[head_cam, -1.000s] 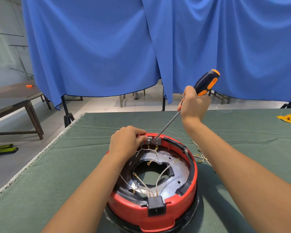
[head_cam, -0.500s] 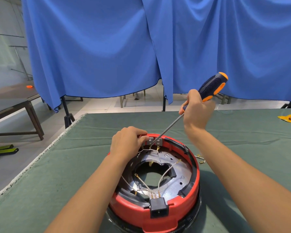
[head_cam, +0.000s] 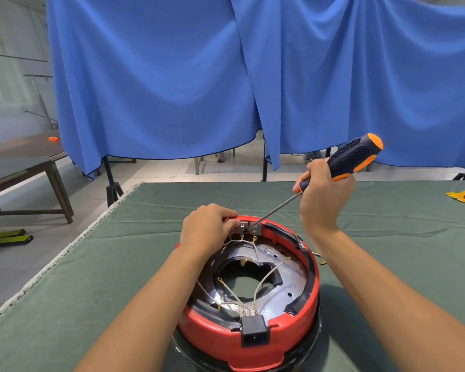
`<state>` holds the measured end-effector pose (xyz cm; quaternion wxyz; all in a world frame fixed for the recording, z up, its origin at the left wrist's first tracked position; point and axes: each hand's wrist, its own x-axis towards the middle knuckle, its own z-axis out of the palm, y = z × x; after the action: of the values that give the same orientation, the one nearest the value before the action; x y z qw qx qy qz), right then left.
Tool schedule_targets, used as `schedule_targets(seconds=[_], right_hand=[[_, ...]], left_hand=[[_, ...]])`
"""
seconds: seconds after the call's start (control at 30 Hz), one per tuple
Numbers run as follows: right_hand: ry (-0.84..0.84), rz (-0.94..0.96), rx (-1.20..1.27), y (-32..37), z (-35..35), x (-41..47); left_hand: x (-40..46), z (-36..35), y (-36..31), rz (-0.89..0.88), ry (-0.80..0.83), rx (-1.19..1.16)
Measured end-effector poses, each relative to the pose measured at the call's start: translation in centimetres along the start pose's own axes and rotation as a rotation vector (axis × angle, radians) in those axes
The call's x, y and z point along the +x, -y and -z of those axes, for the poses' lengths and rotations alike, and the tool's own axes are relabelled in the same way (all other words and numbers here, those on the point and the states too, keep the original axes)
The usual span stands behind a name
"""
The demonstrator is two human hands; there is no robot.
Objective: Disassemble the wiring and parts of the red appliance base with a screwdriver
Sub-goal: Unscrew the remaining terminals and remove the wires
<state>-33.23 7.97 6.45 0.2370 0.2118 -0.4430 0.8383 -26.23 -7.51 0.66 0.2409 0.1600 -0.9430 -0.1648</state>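
Observation:
The round red appliance base (head_cam: 293,332) lies upside down on the green-covered table (head_cam: 118,264), its metal plate and thin white wires (head_cam: 266,280) exposed. A black socket (head_cam: 254,334) sits at its near rim. My left hand (head_cam: 208,229) grips the far rim beside two small grey terminal blocks (head_cam: 249,228). My right hand (head_cam: 324,194) holds a black and orange screwdriver (head_cam: 352,158), whose shaft slants down with the tip at the terminal blocks.
Small brass screws or terminals (head_cam: 320,257) lie on the cloth right of the base. A yellow scrap (head_cam: 462,196) is at the far right. A blue curtain (head_cam: 253,76) hangs behind the table; a dark bench (head_cam: 24,167) stands to the left.
My right hand and the screwdriver handle have drifted right and slightly lower, flattening the shaft's angle. The left hand stays on the far rim.

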Motion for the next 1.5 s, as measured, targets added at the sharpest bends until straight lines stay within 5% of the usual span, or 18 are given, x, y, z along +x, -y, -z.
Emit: schedule_targets(seconds=[1.03, 1.5], right_hand=[[-0.057, -0.210, -0.304, -3.4, -1.6, 4.3], [-0.075, -0.122, -0.119, -2.2, -0.4, 2.9]], left_hand=[[0.1, 0.1, 0.1, -0.001, 0.006, 0.006], [0.1, 0.2, 0.0, -0.012, 0.000, 0.027]])
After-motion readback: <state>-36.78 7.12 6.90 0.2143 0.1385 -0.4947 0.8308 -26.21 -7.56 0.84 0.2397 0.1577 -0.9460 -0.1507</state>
